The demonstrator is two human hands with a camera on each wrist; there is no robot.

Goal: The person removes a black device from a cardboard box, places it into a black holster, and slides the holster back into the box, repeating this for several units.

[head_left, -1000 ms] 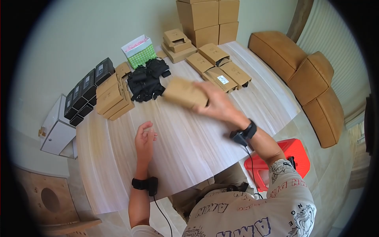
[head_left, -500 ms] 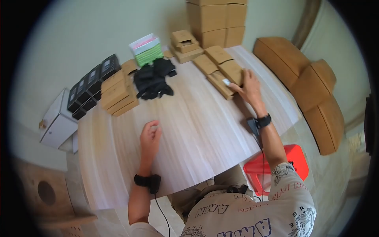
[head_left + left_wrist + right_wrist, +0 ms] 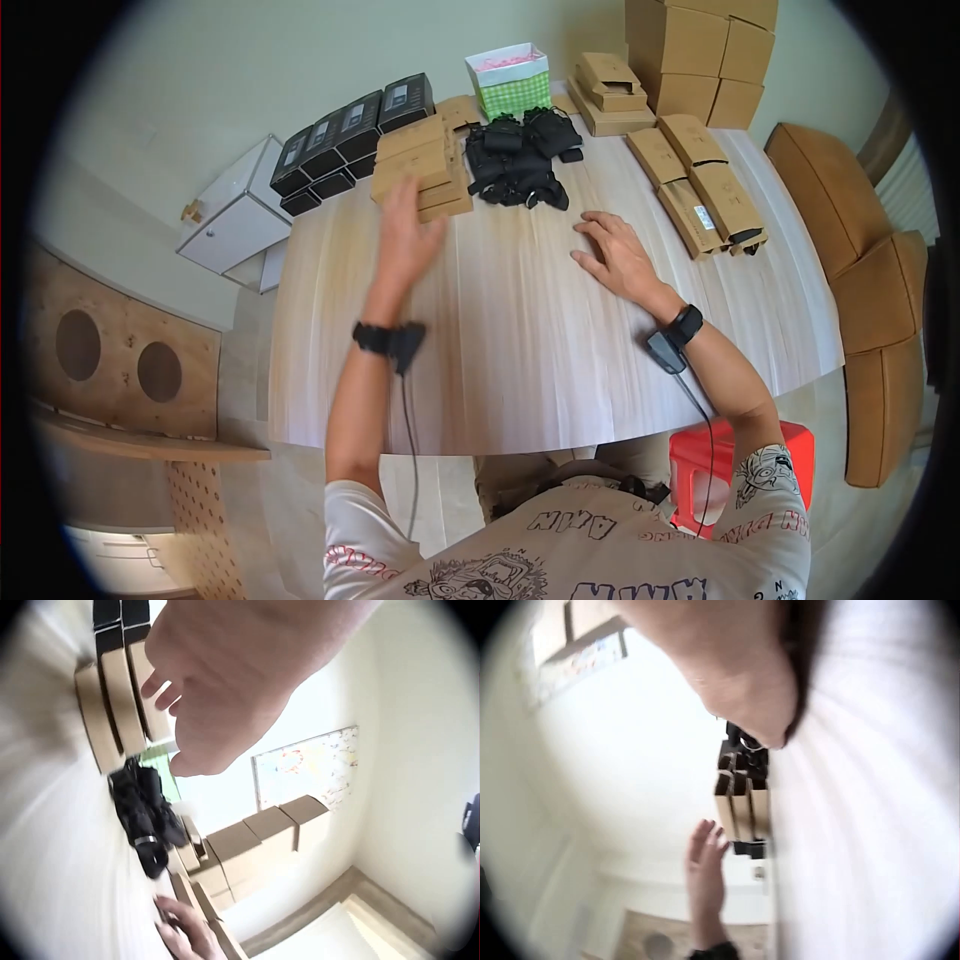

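Note:
My left hand [image 3: 405, 240] reaches to the near side of a stack of brown cardboard boxes [image 3: 420, 165], fingers stretched forward and overlapping the front box in the head view. In the left wrist view the same hand [image 3: 225, 690] holds nothing, and its fingers are partly hidden. Right of the stack lies a heap of black strap-like items [image 3: 515, 160]. My right hand [image 3: 622, 260] hovers low over the table between that heap and a group of flat brown boxes [image 3: 725, 195], fingers spread loosely with nothing in them.
Black boxes [image 3: 340, 130] are stacked at the back left. A green checked bag [image 3: 515, 95] and small brown boxes [image 3: 610, 95] stand along the back, with large cartons [image 3: 690, 50] beside them. A red stool [image 3: 795, 450] is at the right below the tabletop [image 3: 520, 380].
My right hand carried a brown box to the right-hand group, let go there and came back toward the middle. The left hand moved forward to the brown stack. The head view turned left.

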